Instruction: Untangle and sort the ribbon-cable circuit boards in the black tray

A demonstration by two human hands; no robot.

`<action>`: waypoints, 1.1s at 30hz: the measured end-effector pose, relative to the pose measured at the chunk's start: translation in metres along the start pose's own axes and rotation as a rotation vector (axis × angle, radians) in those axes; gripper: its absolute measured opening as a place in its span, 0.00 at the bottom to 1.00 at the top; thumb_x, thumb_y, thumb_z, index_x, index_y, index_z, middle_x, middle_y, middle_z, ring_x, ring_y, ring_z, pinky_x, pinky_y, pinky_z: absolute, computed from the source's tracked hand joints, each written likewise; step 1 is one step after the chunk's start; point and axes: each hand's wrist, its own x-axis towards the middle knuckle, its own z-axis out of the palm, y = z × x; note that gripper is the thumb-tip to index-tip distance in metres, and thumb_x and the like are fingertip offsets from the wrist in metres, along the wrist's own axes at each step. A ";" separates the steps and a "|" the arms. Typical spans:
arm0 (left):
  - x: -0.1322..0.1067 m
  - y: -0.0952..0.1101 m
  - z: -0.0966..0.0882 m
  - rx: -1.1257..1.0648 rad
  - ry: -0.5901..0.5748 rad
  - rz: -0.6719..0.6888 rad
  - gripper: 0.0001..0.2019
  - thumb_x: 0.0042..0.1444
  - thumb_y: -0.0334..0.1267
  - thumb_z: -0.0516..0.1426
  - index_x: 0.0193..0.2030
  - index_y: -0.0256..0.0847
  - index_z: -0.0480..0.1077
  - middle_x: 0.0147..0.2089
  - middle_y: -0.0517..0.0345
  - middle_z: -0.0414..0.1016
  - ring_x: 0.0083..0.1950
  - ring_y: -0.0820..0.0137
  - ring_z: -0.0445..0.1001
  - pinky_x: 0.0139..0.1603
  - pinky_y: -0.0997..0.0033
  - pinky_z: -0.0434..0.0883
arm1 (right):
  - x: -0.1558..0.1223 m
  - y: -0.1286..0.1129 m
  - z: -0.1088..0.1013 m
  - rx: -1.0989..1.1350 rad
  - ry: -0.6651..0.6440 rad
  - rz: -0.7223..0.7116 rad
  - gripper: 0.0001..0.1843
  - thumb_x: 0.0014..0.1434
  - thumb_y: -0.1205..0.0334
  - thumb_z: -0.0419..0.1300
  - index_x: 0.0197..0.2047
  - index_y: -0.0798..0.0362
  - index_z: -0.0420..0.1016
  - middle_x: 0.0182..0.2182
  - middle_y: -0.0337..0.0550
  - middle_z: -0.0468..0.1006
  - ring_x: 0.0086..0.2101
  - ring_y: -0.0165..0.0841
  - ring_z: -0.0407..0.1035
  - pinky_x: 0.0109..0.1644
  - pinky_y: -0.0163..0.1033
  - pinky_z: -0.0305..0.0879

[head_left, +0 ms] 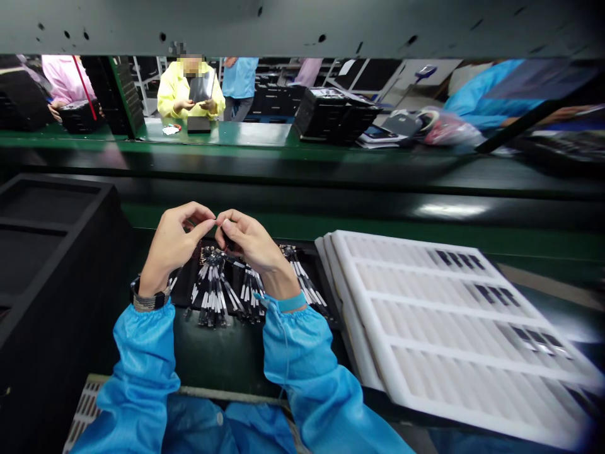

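My left hand (178,243) is closed, thumb and forefinger pinched together; whatever lies between them is too small to make out. Its fingertips meet those of my right hand (250,243), which is also closed, with a small dark part (229,242) partly showing beneath its fingers. Both hands are raised over a black tray (333,309). Fanned bundles of thin black-and-silver strips, which look like flat flex cables (212,287), lie in it. Another bundle of strips (307,284) sits to the right, partly behind my right wrist.
Stacked white foam trays (373,302) with slotted rows stand at right; several dark pieces (458,260) fill some slots. A large black box (57,252) is at left. Across the green bench, a person in yellow (189,94) holds a dark panel, near black stacked trays (331,116).
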 end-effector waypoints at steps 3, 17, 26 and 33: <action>0.000 -0.001 -0.003 0.007 0.018 -0.022 0.08 0.56 0.42 0.65 0.36 0.39 0.80 0.36 0.54 0.83 0.39 0.65 0.79 0.40 0.68 0.72 | 0.000 -0.001 -0.001 -0.014 0.006 0.002 0.34 0.57 0.31 0.73 0.44 0.50 0.67 0.22 0.31 0.70 0.21 0.25 0.58 0.21 0.30 0.45; 0.000 -0.002 -0.004 -0.014 -0.039 -0.044 0.10 0.56 0.44 0.66 0.34 0.38 0.80 0.34 0.53 0.83 0.36 0.67 0.77 0.37 0.69 0.71 | 0.001 0.000 0.003 -0.046 0.004 -0.006 0.34 0.57 0.30 0.72 0.44 0.51 0.67 0.22 0.30 0.69 0.21 0.24 0.55 0.22 0.31 0.46; 0.001 -0.004 -0.005 -0.037 -0.029 -0.120 0.12 0.52 0.46 0.68 0.32 0.38 0.81 0.33 0.52 0.83 0.35 0.65 0.78 0.38 0.67 0.73 | 0.001 -0.001 0.003 -0.082 0.052 0.019 0.34 0.52 0.35 0.77 0.43 0.52 0.70 0.27 0.32 0.70 0.23 0.23 0.56 0.23 0.31 0.47; 0.000 -0.005 -0.004 -0.054 -0.052 -0.141 0.09 0.52 0.42 0.67 0.33 0.38 0.81 0.34 0.52 0.83 0.37 0.65 0.78 0.41 0.67 0.74 | 0.001 -0.001 0.005 -0.106 0.084 0.010 0.32 0.54 0.34 0.74 0.42 0.53 0.70 0.25 0.32 0.69 0.24 0.24 0.58 0.24 0.32 0.49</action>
